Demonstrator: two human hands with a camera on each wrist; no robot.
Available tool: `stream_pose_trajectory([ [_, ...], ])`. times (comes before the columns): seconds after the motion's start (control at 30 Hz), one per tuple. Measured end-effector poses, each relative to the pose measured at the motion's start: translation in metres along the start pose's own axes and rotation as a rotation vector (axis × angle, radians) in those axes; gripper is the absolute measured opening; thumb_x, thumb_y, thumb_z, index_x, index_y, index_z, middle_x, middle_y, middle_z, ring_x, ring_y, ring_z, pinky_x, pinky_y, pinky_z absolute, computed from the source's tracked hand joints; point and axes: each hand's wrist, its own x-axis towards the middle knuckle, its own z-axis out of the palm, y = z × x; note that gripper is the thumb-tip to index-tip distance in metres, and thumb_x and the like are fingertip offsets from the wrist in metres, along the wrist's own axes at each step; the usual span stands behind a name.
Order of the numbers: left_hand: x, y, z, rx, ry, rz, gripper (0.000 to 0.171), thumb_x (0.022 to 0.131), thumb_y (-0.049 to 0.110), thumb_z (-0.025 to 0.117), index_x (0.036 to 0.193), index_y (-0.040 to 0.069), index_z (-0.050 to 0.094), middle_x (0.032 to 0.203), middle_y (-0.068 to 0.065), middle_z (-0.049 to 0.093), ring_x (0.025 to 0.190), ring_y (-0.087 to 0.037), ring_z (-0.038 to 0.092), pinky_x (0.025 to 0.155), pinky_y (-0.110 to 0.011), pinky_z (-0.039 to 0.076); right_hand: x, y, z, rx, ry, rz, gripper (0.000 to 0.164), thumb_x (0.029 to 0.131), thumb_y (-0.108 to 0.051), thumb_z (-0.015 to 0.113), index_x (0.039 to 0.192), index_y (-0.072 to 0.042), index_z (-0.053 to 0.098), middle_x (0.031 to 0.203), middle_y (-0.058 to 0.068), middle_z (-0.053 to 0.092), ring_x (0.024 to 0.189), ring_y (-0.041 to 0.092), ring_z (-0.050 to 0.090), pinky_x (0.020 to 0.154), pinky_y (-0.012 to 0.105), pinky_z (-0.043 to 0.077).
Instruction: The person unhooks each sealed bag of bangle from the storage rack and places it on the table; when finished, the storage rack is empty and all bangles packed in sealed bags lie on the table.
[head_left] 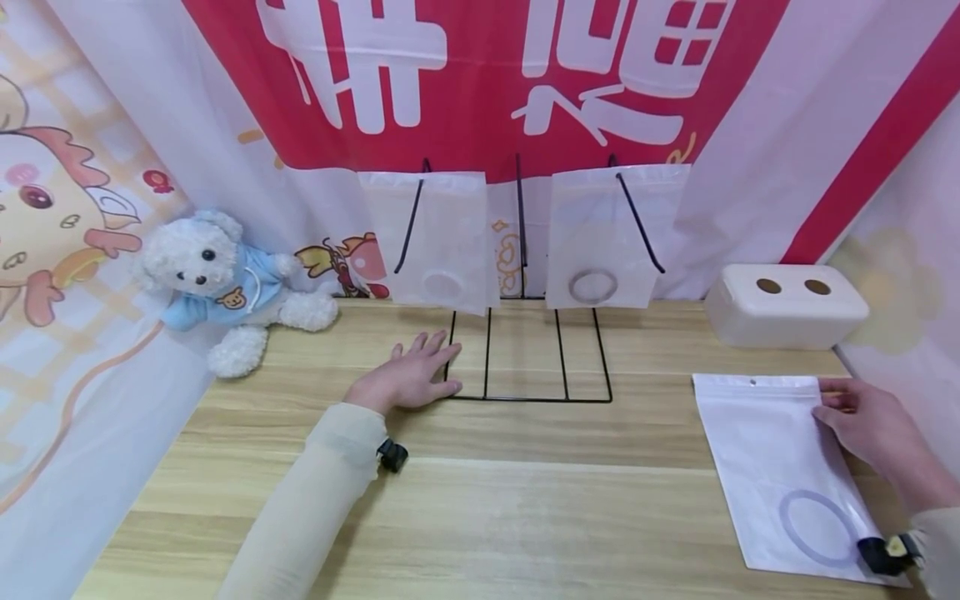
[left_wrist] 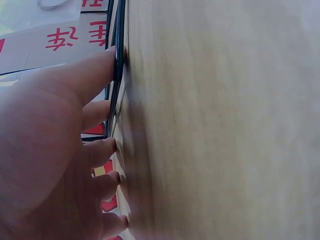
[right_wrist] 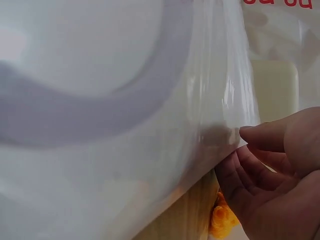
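Note:
My left hand (head_left: 411,372) rests with spread fingers at the left side of a black wire rack's base (head_left: 525,400). In the left wrist view, the thumb (left_wrist: 92,72) touches the rack's wire, and the other fingertips reach the wooden surface. At the far right, my right hand (head_left: 873,421) pinches the upper right edge of a white zip pouch (head_left: 750,467) with a pale purple ring on it. The right wrist view has the pouch (right_wrist: 125,175) close up, thumb in front and fingers behind. Two similar pouches, a left one (head_left: 435,225) and a right one (head_left: 607,221), hang from the rack's prongs.
A white teddy bear (head_left: 217,267) in a blue hoodie sits at the back left of the wooden table (head_left: 480,517). A cream box (head_left: 787,312) with two round holes stands at the back right. Printed cloth (head_left: 480,108) hangs behind the rack.

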Motion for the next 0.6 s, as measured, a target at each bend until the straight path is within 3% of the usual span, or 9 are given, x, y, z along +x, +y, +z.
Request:
stream_pose_trajectory([
  [0.1,-0.003,0.006,-0.005,-0.005,-0.003,0.017,0.086,0.105,0.069,0.051,0.174,0.024,0.026,0.183,-0.017,0.008,0.167,-0.051,0.003,0.127,-0.081,0.000,-0.001,-0.002,-0.001,0.001,-0.007,0.014,0.048,0.103,-0.004,0.065,0.141,0.019,0.049,0.123,0.045,0.060,0.104,0.055,0.060,0.078,0.054,0.057],
  [0.23,-0.008,0.010,-0.009,-0.007,-0.008,0.026,0.086,0.106,0.066,0.053,0.173,0.021,0.027,0.182,-0.019,0.009,0.166,-0.054,0.004,0.126,-0.083,0.000,-0.003,-0.007,-0.005,-0.003,-0.001,0.024,0.048,0.106,-0.009,0.063,0.142,0.019,0.049,0.128,0.045,0.057,0.107,0.056,0.059,0.076,0.051,0.060],
  [0.33,-0.008,0.011,-0.010,-0.006,-0.008,0.025,0.085,0.106,0.065,0.054,0.173,0.020,0.027,0.182,-0.020,0.009,0.166,-0.055,0.005,0.125,-0.084,0.000,-0.006,-0.010,-0.008,0.006,0.016,0.023,0.049,0.108,-0.014,0.063,0.142,0.018,0.049,0.129,0.044,0.057,0.106,0.055,0.058,0.070,0.037,0.059],
  [0.47,-0.007,0.010,-0.009,0.001,-0.008,0.024,0.085,0.106,0.066,0.054,0.173,0.021,0.027,0.182,-0.019,0.009,0.166,-0.054,0.005,0.125,-0.084,0.000,-0.009,-0.015,-0.012,0.014,0.064,-0.016,0.048,0.109,-0.017,0.063,0.141,0.016,0.053,0.129,0.043,0.060,0.104,0.052,0.059,0.060,0.015,0.047],
  [0.6,-0.006,0.008,-0.007,0.001,-0.007,0.025,0.086,0.105,0.068,0.052,0.173,0.022,0.027,0.183,-0.019,0.008,0.166,-0.055,0.005,0.125,-0.084,0.000,-0.011,-0.024,-0.015,0.036,0.069,-0.034,0.052,0.110,-0.023,0.062,0.145,0.014,0.052,0.135,0.043,0.058,0.110,0.054,0.059,0.058,0.010,0.045],
])
